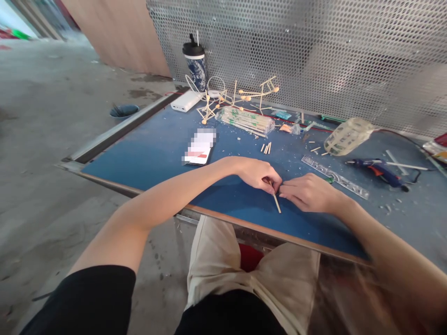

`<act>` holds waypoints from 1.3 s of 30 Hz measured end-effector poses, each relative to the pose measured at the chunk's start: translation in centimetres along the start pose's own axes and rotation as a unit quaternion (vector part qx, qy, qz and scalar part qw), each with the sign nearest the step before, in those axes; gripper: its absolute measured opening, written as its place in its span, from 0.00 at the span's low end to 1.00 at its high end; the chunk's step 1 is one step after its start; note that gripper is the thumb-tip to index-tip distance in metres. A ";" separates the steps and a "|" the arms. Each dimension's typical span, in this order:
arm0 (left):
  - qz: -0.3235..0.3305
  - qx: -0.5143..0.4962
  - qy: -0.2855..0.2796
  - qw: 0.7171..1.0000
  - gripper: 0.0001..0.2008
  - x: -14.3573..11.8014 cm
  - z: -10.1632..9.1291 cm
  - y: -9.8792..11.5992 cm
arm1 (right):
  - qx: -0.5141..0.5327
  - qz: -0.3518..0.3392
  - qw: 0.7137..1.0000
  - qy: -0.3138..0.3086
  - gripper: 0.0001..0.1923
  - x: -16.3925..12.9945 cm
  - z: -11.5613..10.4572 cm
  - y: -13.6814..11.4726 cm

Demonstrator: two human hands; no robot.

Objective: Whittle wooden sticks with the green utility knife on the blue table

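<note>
Both hands meet at centre frame, low on the blue table [146, 153]. Step in hand, as judged: working on one thin wooden stick [276, 201], which lies flat on the table just below the hands, its upper end hidden between the fingertips.

Left hand [260, 174]: fingers curled shut around the stick's upper end, knuckles up. A small tool may be in that grip; cannot tell.

Right hand [309, 191]: fingers extended and nearly flat, tips pressed down beside the stick's top, steadying it. Not closed round anything.

Next move, judged: needs the stick kept pinned firmly and fine control at the fingertips, since the piece is slim and could roll or snap.

Nearby: clear ruler [333, 177] just right of the hands; blue glue gun [379, 168] further right; short cut sticks [266, 148] above centre; bagged stick bundle [246, 120] and stick-and-ball model [240, 97] in upper centre.
</note>
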State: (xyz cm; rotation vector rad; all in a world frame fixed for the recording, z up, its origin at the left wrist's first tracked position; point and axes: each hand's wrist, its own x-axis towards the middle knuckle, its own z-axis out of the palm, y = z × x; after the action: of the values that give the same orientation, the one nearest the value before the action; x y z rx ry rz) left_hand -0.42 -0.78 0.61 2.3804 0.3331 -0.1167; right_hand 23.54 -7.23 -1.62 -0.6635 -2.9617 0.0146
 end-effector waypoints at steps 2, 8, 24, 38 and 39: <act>0.001 0.003 0.000 1.000 0.08 0.1 0.1 -0.1 | 0.004 0.000 1.000 0.001 0.16 0.0 0.0 0.0; 0.014 0.020 0.001 1.000 0.09 0.2 0.1 -0.3 | 0.015 0.006 1.000 -0.017 0.17 -0.1 -0.2 0.1; -0.011 0.065 0.010 0.998 0.09 0.6 0.5 -1.1 | -0.004 0.026 0.999 -0.047 0.17 0.4 -0.4 -0.6; -0.002 0.016 0.002 1.000 0.08 0.4 0.2 -0.6 | 0.039 0.044 0.998 -0.031 0.18 -0.2 -0.4 0.3; -0.003 0.017 0.002 1.000 0.08 0.4 0.2 -0.6 | 0.043 0.042 0.998 -0.023 0.18 -0.2 -0.3 0.3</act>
State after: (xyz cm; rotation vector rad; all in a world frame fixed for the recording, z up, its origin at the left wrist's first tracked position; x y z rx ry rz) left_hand -0.22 -0.41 0.02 2.4143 0.3425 -0.1208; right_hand 23.85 -7.05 -1.33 -0.7853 -2.9552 0.1649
